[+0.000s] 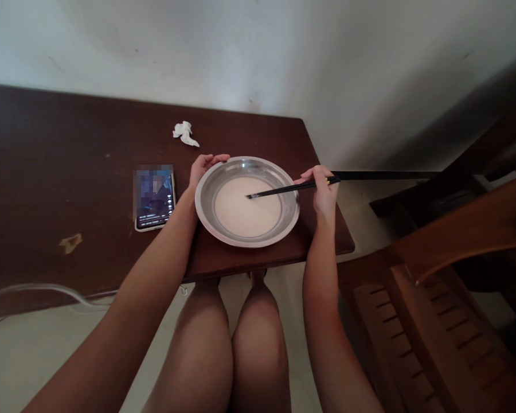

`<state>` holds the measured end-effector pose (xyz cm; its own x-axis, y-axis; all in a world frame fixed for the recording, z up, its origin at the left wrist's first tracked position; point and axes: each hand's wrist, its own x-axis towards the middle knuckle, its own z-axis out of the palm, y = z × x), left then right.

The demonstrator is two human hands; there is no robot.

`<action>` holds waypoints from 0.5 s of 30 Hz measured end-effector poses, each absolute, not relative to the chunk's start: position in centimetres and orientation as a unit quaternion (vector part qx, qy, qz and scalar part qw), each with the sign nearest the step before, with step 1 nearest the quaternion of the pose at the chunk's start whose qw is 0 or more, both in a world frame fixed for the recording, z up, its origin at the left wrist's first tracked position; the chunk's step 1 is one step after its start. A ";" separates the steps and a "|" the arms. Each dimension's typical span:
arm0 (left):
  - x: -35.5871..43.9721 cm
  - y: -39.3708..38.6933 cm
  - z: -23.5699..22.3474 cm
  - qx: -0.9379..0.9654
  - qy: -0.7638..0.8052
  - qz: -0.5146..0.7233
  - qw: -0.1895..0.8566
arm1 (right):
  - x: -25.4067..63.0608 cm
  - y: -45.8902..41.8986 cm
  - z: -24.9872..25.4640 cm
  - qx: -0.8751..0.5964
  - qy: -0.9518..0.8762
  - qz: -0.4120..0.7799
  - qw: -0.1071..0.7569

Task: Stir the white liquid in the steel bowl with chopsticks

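A wide, shallow metal bowl (206, 220) rests on the brown table near its front edge. Smooth off-white liquid (246, 218) covers its bottom. My left hand (204, 167) holds the bowl by its far left rim, partly hidden behind it. In my right hand (322, 186), black chopsticks (284, 189) with a gold band are gripped near their thick end. They slant leftward across the bowl's right rim. Their tips are over the liquid, with some white stuck just behind them; whether they touch its surface I cannot tell.
A phone (155, 198) with its screen lit lies left of the bowl on the table (69, 160). Crumpled white tissue (184, 133) is farther back, near the wall. A white cable (47, 287) runs along the front left edge. Wooden chairs (395, 310) stand at the right.
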<state>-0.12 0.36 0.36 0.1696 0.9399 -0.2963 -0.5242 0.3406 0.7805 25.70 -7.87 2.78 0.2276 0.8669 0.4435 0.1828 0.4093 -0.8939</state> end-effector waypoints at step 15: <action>-0.1 0.3 0.5 0.258 0.392 0.512 0.720 | 25.7 -8.0 2.7 -0.466 -0.557 0.296 0.620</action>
<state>-0.09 0.25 0.46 0.1685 0.9385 -0.3013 -0.5343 0.3439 0.7722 25.68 -7.95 2.73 0.2031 0.8870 0.4147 0.1518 0.3899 -0.9082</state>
